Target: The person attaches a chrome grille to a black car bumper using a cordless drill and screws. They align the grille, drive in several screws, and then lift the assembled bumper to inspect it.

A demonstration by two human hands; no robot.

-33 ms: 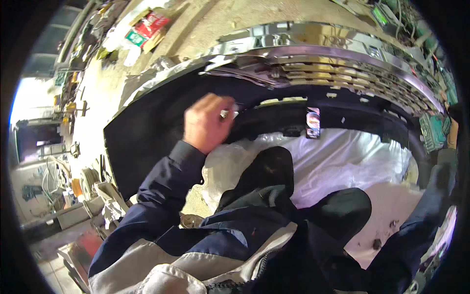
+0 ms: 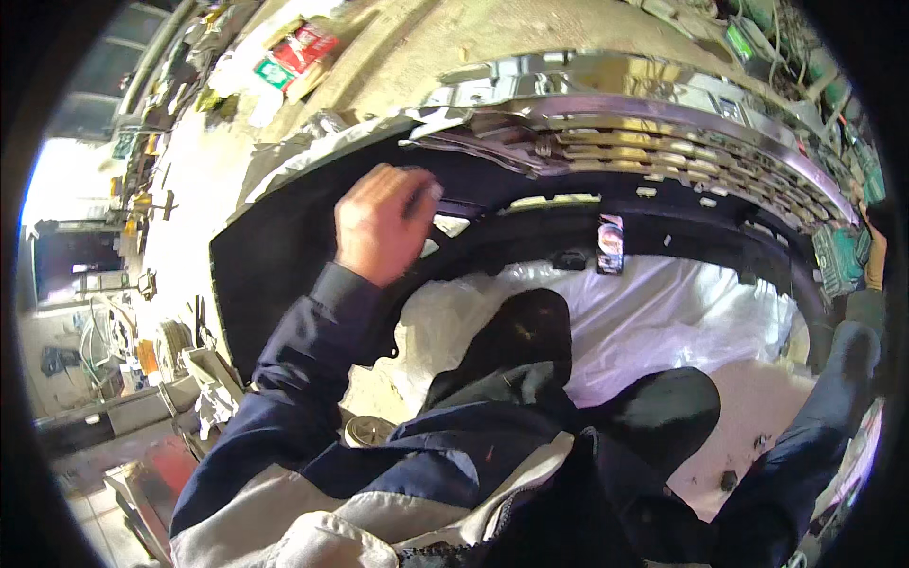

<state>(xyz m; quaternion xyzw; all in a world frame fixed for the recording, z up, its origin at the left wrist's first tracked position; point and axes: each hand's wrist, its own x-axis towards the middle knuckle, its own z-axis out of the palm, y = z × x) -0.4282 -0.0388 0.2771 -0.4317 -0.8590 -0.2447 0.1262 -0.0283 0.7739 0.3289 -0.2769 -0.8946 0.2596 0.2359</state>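
Observation:
A large black bumper cover (image 2: 270, 256) with a slatted grille and bright chrome trim (image 2: 663, 109) curves across in front of me. Over its left part hangs my left hand (image 2: 383, 225), its fingers curled in and closed. What they hold, if anything, is hidden. My right hand (image 2: 877, 248) is at the far right rim of the picture, beside a teal object (image 2: 838, 259), perhaps a tool or case. Its fingers are lost in the dark edge. A phone (image 2: 611, 244) with a lit screen rests on the middle of the bumper.
Clear plastic sheeting (image 2: 663, 312) lies between the bumper and my knees. A red and green package (image 2: 298, 57) is on the floor at the far left. Cables and clutter (image 2: 104, 350) line the left side, and a green box (image 2: 748, 45) stands far right.
My left hand has moved slightly left and up over the bumper, its fingers curled. The whole view has shifted a little, and more of my right hand shows at the right rim.

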